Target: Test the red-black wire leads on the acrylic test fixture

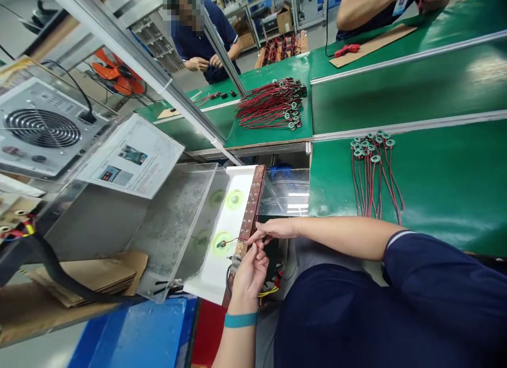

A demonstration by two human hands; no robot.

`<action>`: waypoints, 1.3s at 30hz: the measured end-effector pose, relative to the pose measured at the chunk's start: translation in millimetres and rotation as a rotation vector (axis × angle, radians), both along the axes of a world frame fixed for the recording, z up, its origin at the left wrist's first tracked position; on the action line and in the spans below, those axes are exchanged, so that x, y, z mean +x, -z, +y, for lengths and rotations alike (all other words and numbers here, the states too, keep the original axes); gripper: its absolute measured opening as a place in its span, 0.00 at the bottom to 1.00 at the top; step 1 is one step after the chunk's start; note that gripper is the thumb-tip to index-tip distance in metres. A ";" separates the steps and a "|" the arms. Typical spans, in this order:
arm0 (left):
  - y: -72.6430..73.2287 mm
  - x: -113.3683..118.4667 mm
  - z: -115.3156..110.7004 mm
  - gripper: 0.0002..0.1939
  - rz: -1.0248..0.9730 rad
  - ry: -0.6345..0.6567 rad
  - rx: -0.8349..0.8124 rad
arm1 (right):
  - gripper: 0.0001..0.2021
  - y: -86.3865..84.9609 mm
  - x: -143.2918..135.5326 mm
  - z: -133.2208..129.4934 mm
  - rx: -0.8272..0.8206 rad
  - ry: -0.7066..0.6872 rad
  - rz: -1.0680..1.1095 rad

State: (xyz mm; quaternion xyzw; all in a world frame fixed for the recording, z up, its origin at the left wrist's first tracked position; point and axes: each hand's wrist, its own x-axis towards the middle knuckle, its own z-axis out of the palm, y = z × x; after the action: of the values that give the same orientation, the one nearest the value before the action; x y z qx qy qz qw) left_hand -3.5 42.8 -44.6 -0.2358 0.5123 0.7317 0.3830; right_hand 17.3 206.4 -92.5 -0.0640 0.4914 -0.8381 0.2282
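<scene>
A small round circuit board [222,244] lies in the lower yellow-green ring [217,240] on a white plate. A red wire [236,239] runs from the board across a brown strip with metal studs [249,212] to my fingers. My left hand [251,270], with a teal band at the wrist, is closed in a pinch at the wire's end. My right hand [275,229] reaches in from the right, its thumb and forefinger apart, fingertips beside the wire and the left fingers. The tips partly hide the wire's end.
The upper yellow-green ring [235,199] sits beside a clear plastic box [170,199]. Wired boards [372,146] lie on the green mat at right; a larger wired bundle [273,101] lies farther back. A fan-vented machine [43,128] stands left. Two people work across the bench.
</scene>
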 end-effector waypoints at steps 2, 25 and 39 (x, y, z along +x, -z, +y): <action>-0.7 -0.3 -5.1 0.05 -0.022 -0.014 0.003 | 0.35 -5.5 2.7 0.0 0.008 0.004 0.019; -10.0 -24.0 -128.9 0.36 0.689 0.346 -0.806 | 0.17 12.9 2.0 -6.5 0.662 0.266 0.104; -2.5 -12.4 -126.9 0.35 0.744 0.404 -0.767 | 0.16 14.4 2.7 -4.2 0.732 0.261 0.195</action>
State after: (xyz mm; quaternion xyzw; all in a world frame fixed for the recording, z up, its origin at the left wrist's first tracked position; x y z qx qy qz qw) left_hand -15.9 -84.2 -42.1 0.0183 0.8764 0.4395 0.1962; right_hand 20.0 202.2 -106.9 0.0055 0.7808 -0.6197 0.0798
